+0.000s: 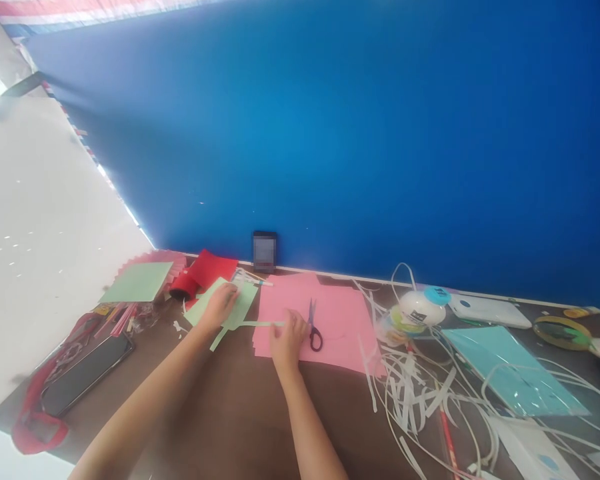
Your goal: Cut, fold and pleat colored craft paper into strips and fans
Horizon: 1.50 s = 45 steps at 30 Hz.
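My left hand (220,305) lies on a light green paper sheet (243,301) on the brown table, fingers bent and pressing on it. My right hand (286,337) pinches one end of a thin green paper strip (255,324) that runs left toward the green sheet. Just right of that hand, small scissors (313,328) with dark handles lie on a stack of pink paper (340,320). Nothing else is in either hand.
Red paper roll (190,283) and a green pad (137,282) on pink fans lie at the left. A dark phone (85,373) with a red lanyard rests near the left edge. White paper strips (415,393), a tape dispenser (420,308) and a teal sheet (510,370) crowd the right.
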Motion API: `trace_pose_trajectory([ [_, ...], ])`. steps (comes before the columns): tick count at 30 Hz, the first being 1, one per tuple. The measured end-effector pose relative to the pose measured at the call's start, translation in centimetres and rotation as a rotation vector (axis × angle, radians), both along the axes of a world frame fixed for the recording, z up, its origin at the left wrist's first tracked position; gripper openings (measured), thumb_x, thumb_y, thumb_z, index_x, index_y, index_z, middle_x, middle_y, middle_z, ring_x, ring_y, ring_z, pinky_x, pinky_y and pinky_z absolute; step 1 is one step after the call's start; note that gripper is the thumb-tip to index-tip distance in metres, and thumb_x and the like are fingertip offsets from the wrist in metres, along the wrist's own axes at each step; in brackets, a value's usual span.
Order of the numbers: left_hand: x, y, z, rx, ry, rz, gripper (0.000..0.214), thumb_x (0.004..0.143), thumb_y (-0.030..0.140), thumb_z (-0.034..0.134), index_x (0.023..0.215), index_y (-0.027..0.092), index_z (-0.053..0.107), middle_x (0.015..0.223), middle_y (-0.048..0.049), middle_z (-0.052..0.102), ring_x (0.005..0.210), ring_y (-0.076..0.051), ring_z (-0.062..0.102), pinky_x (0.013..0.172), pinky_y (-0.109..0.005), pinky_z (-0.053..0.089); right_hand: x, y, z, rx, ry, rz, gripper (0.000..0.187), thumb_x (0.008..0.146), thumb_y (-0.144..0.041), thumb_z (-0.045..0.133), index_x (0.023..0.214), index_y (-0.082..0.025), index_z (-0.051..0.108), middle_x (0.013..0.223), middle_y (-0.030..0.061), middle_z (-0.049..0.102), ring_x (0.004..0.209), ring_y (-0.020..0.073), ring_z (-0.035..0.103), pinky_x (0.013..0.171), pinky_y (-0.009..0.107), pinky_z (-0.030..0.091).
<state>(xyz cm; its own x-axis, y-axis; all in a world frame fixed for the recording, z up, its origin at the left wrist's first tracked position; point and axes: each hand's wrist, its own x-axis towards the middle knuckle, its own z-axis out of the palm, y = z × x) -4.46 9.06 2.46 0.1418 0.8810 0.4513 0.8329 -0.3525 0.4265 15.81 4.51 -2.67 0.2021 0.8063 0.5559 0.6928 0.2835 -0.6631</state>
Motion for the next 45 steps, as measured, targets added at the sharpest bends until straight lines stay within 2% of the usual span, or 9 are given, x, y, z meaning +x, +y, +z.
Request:
trace_pose_trajectory([
  [3, 1.9, -1.4, 0.1, 0.034, -0.126, -0.049, 0.022, 0.087, 0.027, 0.036, 0.087, 0.016, 0.055, 0.090, -0.0074, 0.059, 0.087, -0.017, 0.055, 0.079, -0.033, 0.045, -0.1, -0.2, 0.4, 0.035, -0.037, -0.002, 0.027, 0.076, -0.018, 0.049, 0.103, -0.017, 0.052, 0.106, 0.0140, 0.052, 0.102, 0.0285, 0.044, 0.086, 0.051, 0.030],
  [6, 4.1, -3.2, -0.5, 0.063, -0.261, -0.038, 0.021, 0.088, 0.026, 0.036, 0.090, 0.017, 0.055, 0.091, -0.0077, 0.058, 0.087, -0.017, 0.056, 0.080, -0.035, 0.045, -0.3, -0.5, 0.7, 0.097, -0.010, 0.116, 0.023, 0.080, -0.019, 0.047, 0.102, -0.018, 0.053, 0.102, 0.0120, 0.054, 0.100, 0.0250, 0.047, 0.083, 0.046, 0.038],
  [10, 6.9, -5.6, -2.0, 0.003, -0.329, -0.127, 0.021, 0.088, 0.022, 0.035, 0.094, 0.017, 0.055, 0.094, -0.0089, 0.058, 0.090, -0.017, 0.055, 0.079, -0.034, 0.046, -0.2, -1.0, 1.0, 0.158, 0.058, 0.259, 0.023, 0.083, -0.018, 0.046, 0.105, -0.018, 0.052, 0.094, 0.0104, 0.058, 0.091, 0.0211, 0.053, 0.077, 0.040, 0.046],
  [13, 8.0, -6.5, -3.5, 0.047, -0.326, -0.103, 0.022, 0.088, 0.021, 0.035, 0.095, 0.018, 0.056, 0.093, -0.0092, 0.058, 0.087, -0.018, 0.056, 0.075, -0.034, 0.047, -0.1, -1.2, 1.0, 0.155, 0.087, 0.323, 0.023, 0.084, -0.017, 0.045, 0.106, -0.018, 0.052, 0.089, 0.0091, 0.060, 0.084, 0.0195, 0.056, 0.073, 0.038, 0.049],
  [19, 7.7, -6.2, -5.3, 0.093, -0.239, -0.156, 0.022, 0.087, 0.021, 0.038, 0.101, 0.019, 0.054, 0.093, -0.0097, 0.058, 0.087, -0.019, 0.055, 0.074, -0.035, 0.047, 0.1, -1.1, 0.9, 0.203, 0.125, 0.352, 0.024, 0.084, -0.015, 0.044, 0.103, -0.021, 0.058, 0.088, 0.0074, 0.064, 0.085, 0.0182, 0.060, 0.075, 0.037, 0.052],
  [29, 8.2, -6.8, -3.5, -0.041, -0.247, -0.310, 0.040, 0.086, 0.011, 0.031, 0.125, 0.016, 0.036, 0.114, -0.0166, 0.045, 0.107, -0.021, 0.047, 0.087, -0.038, 0.046, 0.2, -1.2, 1.2, 0.198, 0.160, 0.349, 0.026, 0.081, -0.009, 0.049, 0.102, -0.021, 0.060, 0.092, 0.0077, 0.064, 0.088, 0.0191, 0.060, 0.074, 0.037, 0.053],
  [33, 8.2, -6.7, -4.0, 0.002, -0.245, -0.274, 0.041, 0.087, 0.012, 0.030, 0.127, 0.019, 0.034, 0.114, -0.0150, 0.045, 0.108, -0.021, 0.047, 0.086, -0.039, 0.046, 0.0, -1.4, 1.3, 0.207, 0.163, 0.334, 0.023, 0.080, -0.009, 0.050, 0.098, -0.020, 0.058, 0.095, 0.0080, 0.063, 0.090, 0.0191, 0.060, 0.078, 0.038, 0.052],
  [41, 8.1, -6.5, -4.1, 0.020, -0.198, -0.270, 0.031, 0.088, 0.015, 0.031, 0.115, 0.018, 0.046, 0.107, -0.0124, 0.053, 0.099, -0.020, 0.052, 0.081, -0.036, 0.045, 0.1, -1.2, 1.9, 0.004, 0.284, 0.398, 0.007, 0.084, -0.018, 0.044, 0.087, -0.020, 0.050, 0.083, 0.0052, 0.057, 0.084, 0.0176, 0.056, 0.074, 0.034, 0.048],
  [45, 8.1, -6.4, -4.3, 0.070, -0.158, -0.242, 0.029, 0.086, 0.014, 0.035, 0.113, 0.017, 0.048, 0.104, -0.0110, 0.055, 0.096, -0.019, 0.052, 0.079, -0.035, 0.044, 0.3, -1.1, 1.7, -0.011, 0.282, 0.411, 0.006, 0.085, -0.018, 0.043, 0.083, -0.020, 0.048, 0.085, 0.0047, 0.053, 0.085, 0.0170, 0.053, 0.075, 0.034, 0.045],
])
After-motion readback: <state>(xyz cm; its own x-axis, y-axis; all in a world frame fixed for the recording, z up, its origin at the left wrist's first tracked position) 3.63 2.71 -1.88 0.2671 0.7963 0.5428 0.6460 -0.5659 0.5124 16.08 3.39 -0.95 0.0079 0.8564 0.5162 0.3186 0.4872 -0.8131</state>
